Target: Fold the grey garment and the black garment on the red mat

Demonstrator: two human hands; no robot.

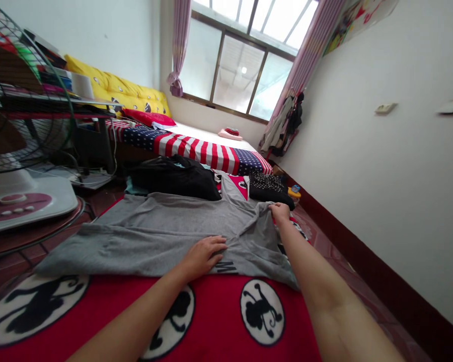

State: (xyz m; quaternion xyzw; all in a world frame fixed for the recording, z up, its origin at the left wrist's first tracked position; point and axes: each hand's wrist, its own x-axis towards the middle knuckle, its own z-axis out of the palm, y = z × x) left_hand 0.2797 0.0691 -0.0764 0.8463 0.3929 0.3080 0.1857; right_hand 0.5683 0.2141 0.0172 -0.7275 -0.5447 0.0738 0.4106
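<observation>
A grey long-sleeved garment point(136, 246) with dark lettering near its front edge lies spread over a red blanket point(219, 322) printed with black monkey figures in white circles. My left hand point(204, 255) rests flat on the garment, fingers stretched out beside the lettering. Farther off to the right, my right hand point(280, 212) pinches a raised fold of the same cloth. Just beyond the garment lie a heap of black clothing point(177, 176) and, to the right, a black piece with white specks point(268, 183).
At left, a fan point(22, 196) stands on a round stool beside a cluttered desk point(60, 103). A bed point(200, 151) with a stars-and-stripes cover sits under the window. Along the right runs a white wall point(381, 166); clothes point(285, 123) hang by the curtain.
</observation>
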